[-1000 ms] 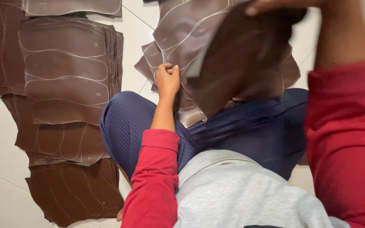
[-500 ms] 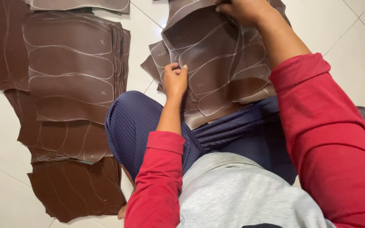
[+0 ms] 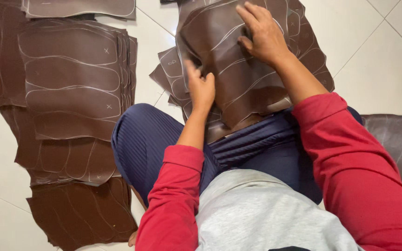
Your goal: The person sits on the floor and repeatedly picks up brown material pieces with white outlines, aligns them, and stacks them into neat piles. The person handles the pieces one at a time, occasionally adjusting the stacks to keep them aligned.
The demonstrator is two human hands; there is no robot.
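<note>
A stack of dark brown leather sheets (image 3: pixel 243 79) with white chalk outlines lies over my lap and the floor ahead. My right hand (image 3: pixel 261 35) rests flat on the top sheet near its far edge, fingers spread. My left hand (image 3: pixel 201 86) pinches the left edge of that same top sheet, thumb and fingers closed on it. Both arms wear red sleeves.
To the left, several more brown leather pieces (image 3: pixel 70 79) with chalk lines lie stacked on the white tiled floor (image 3: pixel 387 56), reaching down to the bottom left (image 3: pixel 80 214). Another brown piece (image 3: pixel 396 139) lies at the right, by my blue trouser leg (image 3: pixel 145 144).
My right hand brought a lifted leather sheet down onto the stack and now presses it flat. My left hand has stayed at the stack's left edge.
</note>
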